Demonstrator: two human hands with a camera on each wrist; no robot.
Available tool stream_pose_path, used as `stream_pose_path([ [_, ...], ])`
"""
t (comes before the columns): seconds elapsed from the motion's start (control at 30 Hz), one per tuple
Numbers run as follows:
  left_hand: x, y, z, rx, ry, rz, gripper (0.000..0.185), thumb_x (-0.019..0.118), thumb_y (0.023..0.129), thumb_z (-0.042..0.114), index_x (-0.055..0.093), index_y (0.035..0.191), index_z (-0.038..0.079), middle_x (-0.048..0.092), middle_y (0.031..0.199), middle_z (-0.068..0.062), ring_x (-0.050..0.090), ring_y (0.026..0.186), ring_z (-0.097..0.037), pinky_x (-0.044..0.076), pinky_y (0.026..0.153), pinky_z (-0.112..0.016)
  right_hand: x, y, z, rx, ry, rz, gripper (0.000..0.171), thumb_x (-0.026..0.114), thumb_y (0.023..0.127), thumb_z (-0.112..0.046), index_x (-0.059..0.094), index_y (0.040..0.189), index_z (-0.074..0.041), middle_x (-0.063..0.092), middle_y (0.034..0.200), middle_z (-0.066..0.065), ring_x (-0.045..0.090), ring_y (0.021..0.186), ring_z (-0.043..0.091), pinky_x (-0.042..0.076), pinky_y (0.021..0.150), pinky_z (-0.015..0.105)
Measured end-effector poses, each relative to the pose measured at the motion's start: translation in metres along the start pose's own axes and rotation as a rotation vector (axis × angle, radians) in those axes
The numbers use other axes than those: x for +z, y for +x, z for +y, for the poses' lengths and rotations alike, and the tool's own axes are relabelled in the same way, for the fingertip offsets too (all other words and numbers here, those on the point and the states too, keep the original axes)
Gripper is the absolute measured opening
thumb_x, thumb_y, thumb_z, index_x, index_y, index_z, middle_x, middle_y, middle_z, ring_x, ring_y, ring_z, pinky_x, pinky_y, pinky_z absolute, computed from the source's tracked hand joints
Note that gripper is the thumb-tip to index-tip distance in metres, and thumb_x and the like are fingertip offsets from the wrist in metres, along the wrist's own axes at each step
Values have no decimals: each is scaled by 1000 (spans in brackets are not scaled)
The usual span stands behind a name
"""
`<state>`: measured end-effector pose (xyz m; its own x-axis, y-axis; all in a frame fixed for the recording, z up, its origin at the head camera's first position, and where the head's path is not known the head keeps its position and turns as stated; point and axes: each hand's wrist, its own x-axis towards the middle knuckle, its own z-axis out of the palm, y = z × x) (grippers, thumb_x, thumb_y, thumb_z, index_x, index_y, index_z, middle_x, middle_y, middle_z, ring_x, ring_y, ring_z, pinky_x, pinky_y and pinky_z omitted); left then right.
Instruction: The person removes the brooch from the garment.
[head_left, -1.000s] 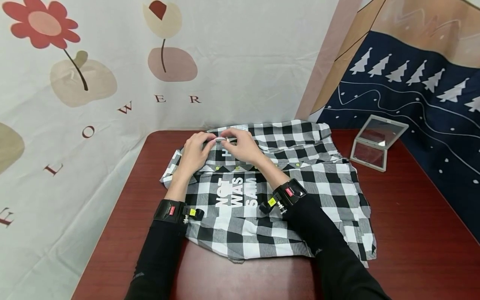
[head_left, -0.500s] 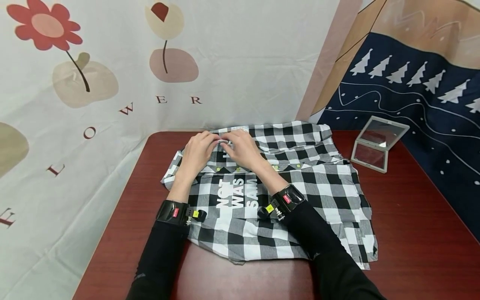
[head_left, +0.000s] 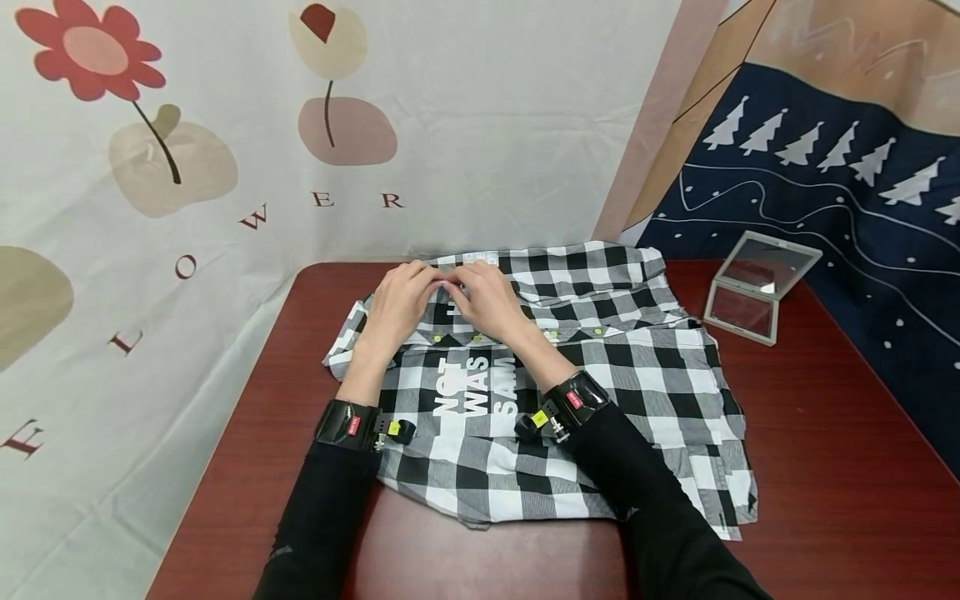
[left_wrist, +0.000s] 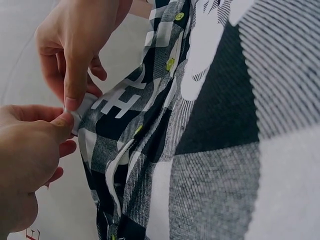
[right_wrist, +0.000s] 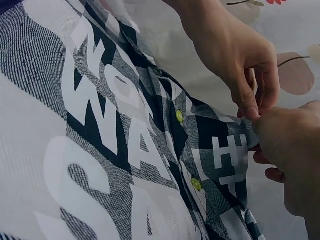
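A black-and-white plaid shirt [head_left: 480, 475] with white lettering and yellow-green buttons lies spread on the table. Above its far part, my left hand [head_left: 401, 300] and right hand [head_left: 487, 300] meet at the fingertips. In the left wrist view, thumbs and fingers of both hands pinch a small smooth white piece [left_wrist: 84, 107] at the shirt's lettered edge. The same white piece [right_wrist: 249, 131] shows partly in the right wrist view, mostly covered by fingers. Its kind cannot be made out, nor whether it is fixed to the cloth.
A folding, white-framed case with mirror-like panels [head_left: 742, 311] stands unfolded at the right on the red-brown table [head_left: 832, 417]. A white flower-print cloth [head_left: 487, 125] hangs behind, and a dark blue tree-print cloth [head_left: 817, 217] borders the right side.
Both hands have drawn closer together, so the white piece visible between them earlier is hidden in the head view now. The shirt and the case keep their places.
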<state>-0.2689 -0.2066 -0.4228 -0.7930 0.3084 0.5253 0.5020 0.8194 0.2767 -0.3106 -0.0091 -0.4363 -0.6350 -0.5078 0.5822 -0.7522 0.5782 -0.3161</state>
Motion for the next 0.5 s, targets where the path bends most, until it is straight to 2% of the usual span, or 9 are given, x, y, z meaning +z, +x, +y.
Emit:
stream_pose_path([
  [0.3,2,0,-4,-47,-149,-27,20,68,114,12,79,128,5,76,127,-15,75,110,-36,64,93,-50,3,-3,5,-48,50,46,14,74,111,-16,82,110,-5,84,106,12,75,88,28,62,78,41],
  [0.5,3,-2,-8,-65,-231,-17,23,70,113,12,78,133,3,76,132,-17,76,115,-36,64,98,-51,3,-4,6,-64,97,101,13,77,108,-13,84,111,-2,85,108,14,77,95,30,64,83,42],
])
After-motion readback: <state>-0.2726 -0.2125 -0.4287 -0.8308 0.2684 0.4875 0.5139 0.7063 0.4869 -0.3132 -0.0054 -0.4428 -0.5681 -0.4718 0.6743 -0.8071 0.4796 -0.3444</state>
